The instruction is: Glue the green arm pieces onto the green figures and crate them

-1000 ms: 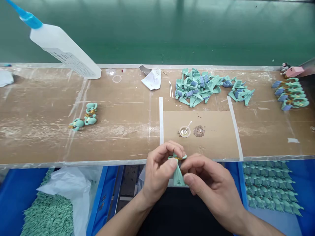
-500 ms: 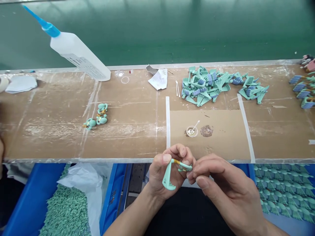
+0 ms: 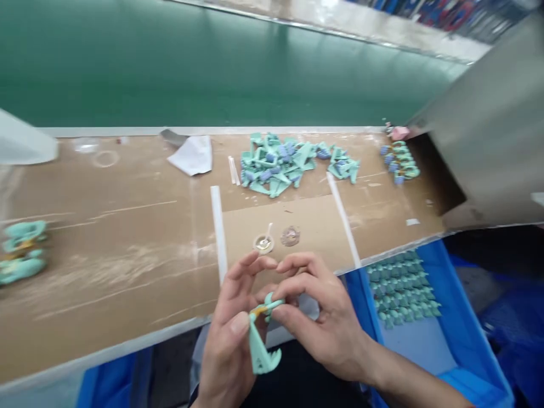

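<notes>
A small green figure (image 3: 260, 350) with a fan-shaped part and an orange band is held between both hands, low in the middle of the view. My left hand (image 3: 233, 326) pinches it at the top of the fan part. My right hand (image 3: 317, 311) grips its rounded green end between thumb and forefinger. Just beyond the hands stand a small round dish (image 3: 263, 243) with a white stick in it and a brown patch (image 3: 290, 236). Farther back lies a pile of green and purple parts (image 3: 278, 164).
White paper (image 3: 193, 156) and cotton swabs (image 3: 233, 170) lie left of the pile. Green pieces (image 3: 24, 249) are at far left. Finished-looking figures (image 3: 399, 161) stand near a grey panel (image 3: 493, 124). A blue bin (image 3: 471, 334) holds rows of green pieces.
The view has swung to the right, bringing the grey panel and more of the right bin in. My right hand has moved onto the figure's rounded end; my left hand still holds the figure.
</notes>
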The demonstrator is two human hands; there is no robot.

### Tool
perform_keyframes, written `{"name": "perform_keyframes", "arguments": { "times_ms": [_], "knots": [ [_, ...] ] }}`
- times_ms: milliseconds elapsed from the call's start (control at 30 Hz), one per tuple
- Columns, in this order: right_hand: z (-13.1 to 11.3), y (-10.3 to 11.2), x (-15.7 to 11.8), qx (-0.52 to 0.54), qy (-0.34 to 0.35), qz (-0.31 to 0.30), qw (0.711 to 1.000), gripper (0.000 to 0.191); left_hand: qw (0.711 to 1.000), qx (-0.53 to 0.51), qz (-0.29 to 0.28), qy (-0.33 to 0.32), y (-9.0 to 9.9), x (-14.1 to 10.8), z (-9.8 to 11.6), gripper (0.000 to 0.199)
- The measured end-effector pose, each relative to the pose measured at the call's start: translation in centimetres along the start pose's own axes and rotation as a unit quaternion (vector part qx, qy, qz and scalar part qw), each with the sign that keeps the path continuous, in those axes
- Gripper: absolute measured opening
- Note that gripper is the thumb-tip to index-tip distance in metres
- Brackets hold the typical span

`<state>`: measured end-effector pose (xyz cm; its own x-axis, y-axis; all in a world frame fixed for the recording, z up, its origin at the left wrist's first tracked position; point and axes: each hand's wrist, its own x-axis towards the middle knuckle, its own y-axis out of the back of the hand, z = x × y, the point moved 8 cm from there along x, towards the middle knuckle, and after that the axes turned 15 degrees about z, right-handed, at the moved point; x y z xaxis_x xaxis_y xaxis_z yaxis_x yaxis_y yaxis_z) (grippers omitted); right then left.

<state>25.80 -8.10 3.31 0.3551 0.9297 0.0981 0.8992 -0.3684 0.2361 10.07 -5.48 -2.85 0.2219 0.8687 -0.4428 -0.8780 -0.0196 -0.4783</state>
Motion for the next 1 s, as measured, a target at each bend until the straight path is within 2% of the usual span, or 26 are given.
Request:
{"name": "perform_keyframes", "arguments": {
  "times_ms": [100,200,267,333,367,467,567,667,833,933,1000],
  "knots": [
    [0.5,1.6,0.6,0.022,-0.025,-0.004,0.999,0.009,0.999,0.03,-0.003,0.016,-0.7,0.5,-1.0,0.062],
    [2.3,5.6,1.8,-0.004,-0.066,0.028,0.997,0.019,0.999,0.024,-0.026,0.013,-1.6,0.9,-1.6,0.068],
    [4.4,10.4,3.6,-0.074,-0.087,0.097,0.989,0.03,0.999,0.026,-0.034,0.015,-1.6,1.1,-1.8,0.068],
    [6.6,16.9,5.9,-0.175,-0.083,0.195,0.961,0.043,0.999,0.036,-0.03,0.015,-0.9,1.2,-1.9,0.063],
    [7.5,20.2,7.2,-0.193,-0.075,0.239,0.949,0.047,0.999,0.041,-0.025,0.013,-0.5,1.3,-1.8,0.06],
    [9.9,29.2,11.1,-0.232,-0.063,0.333,0.912,0.048,0.999,0.046,-0.01,-0.005,0.8,1.5,-1.3,0.054],
    [11.5,35.4,14.0,-0.271,-0.074,0.387,0.878,0.042,0.999,0.045,0.013,-0.025,1.7,1.6,-0.8,0.052],
    [13.2,38.1,16.1,-0.291,-0.093,0.402,0.863,0.033,0.998,0.058,0.029,-0.024,2.2,1.5,-0.9,0.052],
    [15.5,39.3,18.3,-0.312,-0.111,0.404,0.853,0.025,0.997,0.07,0.03,-0.016,2.5,1.3,-0.9,0.052],
    [14.3,39.3,18.1,-0.326,-0.087,0.397,0.854,0.025,0.997,0.069,0.028,-0.02,2.5,1.3,-0.8,0.052],
    [12.7,37.3,18.1,-0.327,-0.042,0.38,0.864,0.026,0.996,0.061,0.048,-0.031,2.8,1.2,-0.4,0.052]
  ]
}}
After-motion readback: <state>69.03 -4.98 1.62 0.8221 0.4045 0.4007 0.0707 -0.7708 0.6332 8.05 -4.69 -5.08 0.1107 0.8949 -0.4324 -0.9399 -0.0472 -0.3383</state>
